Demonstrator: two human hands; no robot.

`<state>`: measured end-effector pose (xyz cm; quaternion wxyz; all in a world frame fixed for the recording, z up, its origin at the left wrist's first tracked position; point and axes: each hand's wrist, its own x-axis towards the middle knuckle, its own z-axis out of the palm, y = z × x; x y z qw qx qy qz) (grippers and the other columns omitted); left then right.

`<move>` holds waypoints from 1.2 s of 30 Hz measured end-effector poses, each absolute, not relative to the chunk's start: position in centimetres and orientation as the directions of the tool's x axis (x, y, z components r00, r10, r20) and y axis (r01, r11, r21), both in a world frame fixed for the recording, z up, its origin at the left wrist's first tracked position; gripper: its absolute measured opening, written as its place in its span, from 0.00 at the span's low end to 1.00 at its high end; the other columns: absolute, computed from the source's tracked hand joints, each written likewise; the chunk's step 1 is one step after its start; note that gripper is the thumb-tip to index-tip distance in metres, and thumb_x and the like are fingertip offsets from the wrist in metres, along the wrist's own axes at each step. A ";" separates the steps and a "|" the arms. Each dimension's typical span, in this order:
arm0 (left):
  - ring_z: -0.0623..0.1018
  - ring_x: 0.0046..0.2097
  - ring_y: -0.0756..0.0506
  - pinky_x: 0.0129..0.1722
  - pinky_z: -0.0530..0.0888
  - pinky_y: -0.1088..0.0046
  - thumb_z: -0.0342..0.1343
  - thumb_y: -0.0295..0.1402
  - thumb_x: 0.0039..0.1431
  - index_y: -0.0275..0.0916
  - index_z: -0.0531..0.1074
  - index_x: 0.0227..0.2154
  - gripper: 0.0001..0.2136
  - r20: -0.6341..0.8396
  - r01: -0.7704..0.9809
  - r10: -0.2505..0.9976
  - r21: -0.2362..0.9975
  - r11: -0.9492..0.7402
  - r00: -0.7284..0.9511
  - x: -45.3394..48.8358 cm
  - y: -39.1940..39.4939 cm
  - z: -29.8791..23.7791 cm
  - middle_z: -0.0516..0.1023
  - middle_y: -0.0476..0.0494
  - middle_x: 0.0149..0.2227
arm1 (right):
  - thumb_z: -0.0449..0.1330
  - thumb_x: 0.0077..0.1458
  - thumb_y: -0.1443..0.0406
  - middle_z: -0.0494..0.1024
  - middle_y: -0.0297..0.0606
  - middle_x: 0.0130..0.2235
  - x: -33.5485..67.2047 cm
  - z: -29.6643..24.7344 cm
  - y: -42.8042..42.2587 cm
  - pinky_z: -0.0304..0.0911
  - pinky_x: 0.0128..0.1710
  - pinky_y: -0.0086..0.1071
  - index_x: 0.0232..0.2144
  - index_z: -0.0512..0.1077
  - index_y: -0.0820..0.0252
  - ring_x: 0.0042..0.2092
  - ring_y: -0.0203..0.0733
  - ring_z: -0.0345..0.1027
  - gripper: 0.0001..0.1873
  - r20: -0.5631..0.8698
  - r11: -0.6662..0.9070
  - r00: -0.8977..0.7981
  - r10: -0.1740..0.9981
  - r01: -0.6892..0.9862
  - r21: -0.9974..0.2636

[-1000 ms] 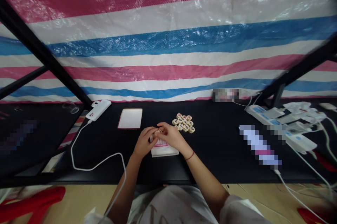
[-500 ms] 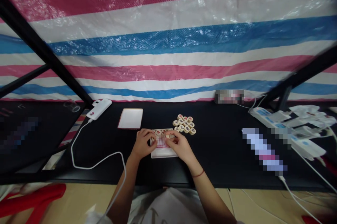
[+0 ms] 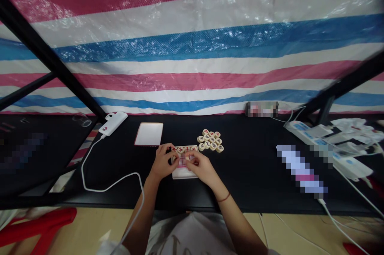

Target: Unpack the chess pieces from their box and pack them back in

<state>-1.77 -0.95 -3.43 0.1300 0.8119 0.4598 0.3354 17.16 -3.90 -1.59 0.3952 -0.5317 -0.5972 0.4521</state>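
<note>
In front of me is a shallow white box (image 3: 185, 174) with a row of round Chinese chess pieces (image 3: 187, 149) with red characters along its far side. My left hand (image 3: 163, 163) curls over the box's left end, thumb and forefinger pinched round a pale piece, partly hidden. Above the middle of the box, my right hand (image 3: 200, 165) pinches another pale chess piece (image 3: 187, 158), its face hidden by the fingers. Just beyond the right hand, several more chess pieces (image 3: 212, 140), with red and black characters, lie grouped on the table.
A white-lined box lid (image 3: 149, 134) lies at the left on the black table (image 3: 246, 179). Behind it is a white power bank (image 3: 113, 124) with a looping cable (image 3: 112, 186). A power strip (image 3: 333, 153) and a blurred-out device (image 3: 301, 171) are at the right.
My right hand has moved slightly left and towards me within the box, uncovering the right end of the red row. The left hand has barely shifted.
</note>
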 end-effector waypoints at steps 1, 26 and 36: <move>0.69 0.49 0.42 0.50 0.68 0.60 0.58 0.29 0.53 0.42 0.76 0.30 0.03 0.425 0.657 0.835 0.523 -0.542 0.350 -1.8 -0.9 -3.5 0.71 0.43 0.45 | 0.60 0.51 0.61 0.77 0.36 0.37 17.2 -1.6 -3.9 0.66 0.30 0.28 0.37 0.73 0.58 0.29 0.34 0.68 0.10 0.011 0.046 -0.123 0.992 0.282 -0.958; 0.75 0.53 0.44 0.57 0.70 0.59 0.46 0.23 0.55 0.40 0.71 0.48 0.19 0.299 0.509 0.912 0.759 -0.405 0.279 -2.7 0.3 -5.0 0.77 0.42 0.50 | 0.54 0.59 0.71 0.75 0.43 0.46 13.7 -0.7 -3.7 0.64 0.40 0.33 0.48 0.67 0.59 0.44 0.46 0.72 0.14 0.000 0.227 -0.282 0.959 0.774 -0.591; 0.74 0.54 0.42 0.57 0.70 0.59 0.52 0.34 0.61 0.41 0.69 0.51 0.15 0.361 0.540 0.885 0.701 -0.466 0.294 -2.3 0.2 -4.3 0.75 0.39 0.52 | 0.55 0.59 0.65 0.76 0.42 0.42 20.1 1.9 1.4 0.62 0.39 0.30 0.46 0.70 0.59 0.42 0.43 0.72 0.13 0.176 0.090 0.007 0.984 0.837 -0.539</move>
